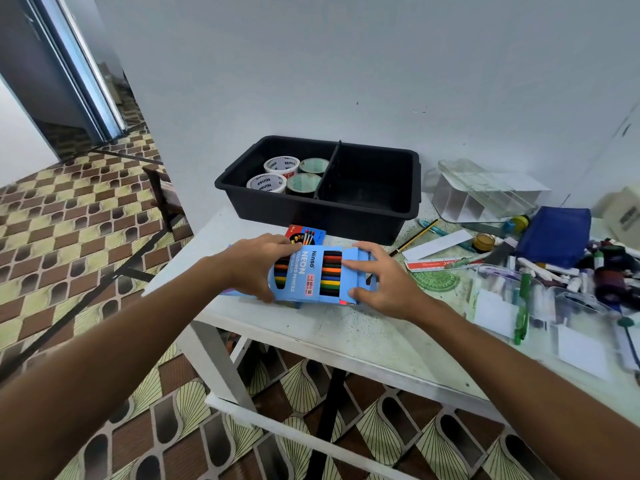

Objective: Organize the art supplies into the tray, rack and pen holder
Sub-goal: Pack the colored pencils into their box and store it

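We see a white wooden table point(349, 336) standing against a pale grey wall point(346, 64). Under and beside it runs a floor point(69, 244) patterned in brown, cream and black. At upper left stands a metal-framed sliding door point(69, 71).

even soft daylight, fisheye-bent edges, slight blur

Paint-set box point(306, 236): largely hidden behind blue pencil boxes point(313, 276). Beige box point(621, 213), right of black tray point(322, 206): cut off by the edge. Marker pile point(595, 271): blurred, items indistinguishable.
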`<state>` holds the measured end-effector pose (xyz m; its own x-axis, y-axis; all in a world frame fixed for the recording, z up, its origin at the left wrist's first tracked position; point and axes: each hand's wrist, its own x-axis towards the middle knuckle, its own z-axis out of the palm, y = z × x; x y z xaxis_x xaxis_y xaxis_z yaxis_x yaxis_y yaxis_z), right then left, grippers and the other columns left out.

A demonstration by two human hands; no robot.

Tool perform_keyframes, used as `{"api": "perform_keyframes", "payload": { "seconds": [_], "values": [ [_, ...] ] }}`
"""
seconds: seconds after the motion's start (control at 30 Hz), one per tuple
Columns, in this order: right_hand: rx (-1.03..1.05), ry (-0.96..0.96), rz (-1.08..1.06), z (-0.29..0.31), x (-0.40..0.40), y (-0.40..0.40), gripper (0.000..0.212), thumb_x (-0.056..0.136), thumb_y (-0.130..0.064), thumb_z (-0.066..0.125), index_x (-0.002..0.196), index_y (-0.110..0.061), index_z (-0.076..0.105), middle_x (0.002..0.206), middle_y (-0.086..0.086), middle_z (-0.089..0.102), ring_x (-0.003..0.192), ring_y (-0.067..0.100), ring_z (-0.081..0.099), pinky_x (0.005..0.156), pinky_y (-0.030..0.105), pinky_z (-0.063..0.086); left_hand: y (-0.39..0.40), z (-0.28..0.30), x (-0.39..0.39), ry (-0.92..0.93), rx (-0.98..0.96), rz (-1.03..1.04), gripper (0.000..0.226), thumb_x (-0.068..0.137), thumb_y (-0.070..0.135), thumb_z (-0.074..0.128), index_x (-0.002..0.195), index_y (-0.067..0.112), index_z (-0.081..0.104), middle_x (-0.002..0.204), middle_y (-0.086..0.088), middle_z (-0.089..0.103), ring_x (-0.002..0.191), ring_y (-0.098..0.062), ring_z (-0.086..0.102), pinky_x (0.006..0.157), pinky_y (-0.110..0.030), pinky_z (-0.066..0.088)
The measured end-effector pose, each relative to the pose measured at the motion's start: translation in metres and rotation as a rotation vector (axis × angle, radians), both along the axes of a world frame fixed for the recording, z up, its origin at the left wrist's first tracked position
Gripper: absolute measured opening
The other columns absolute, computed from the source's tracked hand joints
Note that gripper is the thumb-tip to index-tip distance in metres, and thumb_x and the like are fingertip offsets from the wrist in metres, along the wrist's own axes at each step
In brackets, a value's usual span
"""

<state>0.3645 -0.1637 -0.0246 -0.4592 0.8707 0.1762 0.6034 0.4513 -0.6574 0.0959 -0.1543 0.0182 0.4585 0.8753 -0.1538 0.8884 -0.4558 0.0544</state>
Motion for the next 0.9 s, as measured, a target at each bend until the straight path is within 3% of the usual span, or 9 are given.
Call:
{"api": "perform_keyframes", "payload": {
  "seconds": [0.07, 0.17, 0.2, 0.33, 0.43, 0.53, 0.67, 0.77, 0.9],
  "values": [
    [-0.010, 0.086, -0.041, 0.000, -0.007, 0.001, 0.042, 0.086, -0.008, 0.068, 0.127, -0.002, 0.059, 0.141, 0.006, 0.036, 0.120, 0.008, 0.036, 0.087, 0.002, 0.040, -0.002, 0.001, 0.004, -0.003, 0.042, -0.013, 0.102, 0.071, 0.038, 0.081, 0.151, 0.022, 0.020, 0.146, -0.001, 0.036, 0.130, -0.016, 0.034, 0.098, -0.033, 0.042],
    [-0.018, 0.235, -0.127, 0.001, -0.018, 0.002, 0.032, 0.088, -0.002, 0.064, 0.120, -0.001, 0.063, 0.138, 0.008, 0.042, 0.122, 0.015, 0.043, 0.095, 0.023, 0.050, -0.003, 0.001, 0.010, -0.029, 0.099, -0.042, 0.101, 0.070, 0.043, 0.081, 0.150, 0.021, 0.022, 0.144, -0.002, 0.038, 0.128, -0.016, 0.037, 0.097, -0.034, 0.045],
    [-0.018, 0.264, -0.143, 0.001, -0.021, 0.001, 0.033, 0.088, -0.001, 0.064, 0.121, -0.003, 0.063, 0.138, 0.008, 0.042, 0.124, 0.016, 0.043, 0.095, 0.025, 0.050, -0.003, 0.001, 0.012, -0.028, 0.113, -0.042, 0.102, 0.069, 0.043, 0.081, 0.149, 0.021, 0.023, 0.144, -0.002, 0.038, 0.129, -0.017, 0.037, 0.097, -0.035, 0.046],
    [0.030, 0.386, -0.241, 0.000, -0.030, -0.002, 0.066, 0.080, -0.002, 0.071, 0.137, -0.019, 0.042, 0.136, 0.001, 0.036, 0.122, 0.009, 0.040, 0.095, 0.018, 0.043, -0.004, 0.003, 0.017, -0.030, 0.157, -0.038, 0.102, 0.070, 0.043, 0.080, 0.150, 0.019, 0.022, 0.146, -0.004, 0.036, 0.132, -0.018, 0.035, 0.099, -0.040, 0.047],
    [-0.109, 0.586, -0.380, 0.001, -0.036, -0.001, 0.073, 0.077, -0.003, 0.076, 0.135, -0.021, 0.035, 0.122, 0.001, 0.045, 0.109, 0.012, 0.051, 0.079, 0.018, 0.051, -0.006, 0.004, 0.019, -0.071, 0.173, -0.031, 0.100, 0.070, 0.042, 0.081, 0.149, 0.017, 0.024, 0.146, -0.005, 0.037, 0.132, -0.019, 0.036, 0.097, -0.039, 0.047],
    [-0.310, 0.735, -0.451, 0.005, -0.040, -0.001, 0.048, 0.078, -0.003, 0.075, 0.116, -0.013, 0.048, 0.108, 0.006, 0.062, 0.091, 0.016, 0.065, 0.065, 0.023, 0.057, -0.006, 0.003, 0.023, -0.091, 0.204, -0.031, 0.101, 0.068, 0.041, 0.082, 0.148, 0.015, 0.027, 0.144, -0.006, 0.040, 0.130, -0.021, 0.039, 0.094, -0.040, 0.049],
    [-0.415, 0.824, -0.451, 0.007, -0.038, 0.001, 0.014, 0.087, -0.004, 0.066, 0.099, -0.011, 0.063, 0.100, 0.009, 0.070, 0.088, 0.021, 0.069, 0.073, 0.033, 0.059, -0.003, 0.002, 0.025, -0.086, 0.197, -0.001, 0.103, 0.067, 0.040, 0.082, 0.149, 0.018, 0.023, 0.144, -0.004, 0.038, 0.129, -0.020, 0.038, 0.094, -0.038, 0.047],
    [-0.531, 0.851, -0.434, 0.010, -0.030, 0.004, 0.018, 0.091, -0.003, 0.060, 0.101, -0.016, 0.066, 0.102, 0.011, 0.070, 0.092, 0.025, 0.069, 0.080, 0.042, 0.058, -0.002, 0.001, 0.024, -0.100, 0.178, 0.020, 0.104, 0.067, 0.040, 0.082, 0.149, 0.020, 0.022, 0.143, -0.002, 0.038, 0.128, -0.019, 0.038, 0.094, -0.037, 0.047],
    [-0.605, 0.874, -0.465, 0.014, -0.029, 0.003, 0.022, 0.086, 0.000, 0.065, 0.107, -0.007, 0.064, 0.098, 0.012, 0.072, 0.086, 0.025, 0.071, 0.078, 0.043, 0.059, -0.004, 0.001, 0.028, -0.102, 0.192, 0.001, 0.103, 0.067, 0.040, 0.082, 0.149, 0.019, 0.023, 0.141, -0.002, 0.039, 0.126, -0.019, 0.040, 0.093, -0.037, 0.049]
  ]
}}
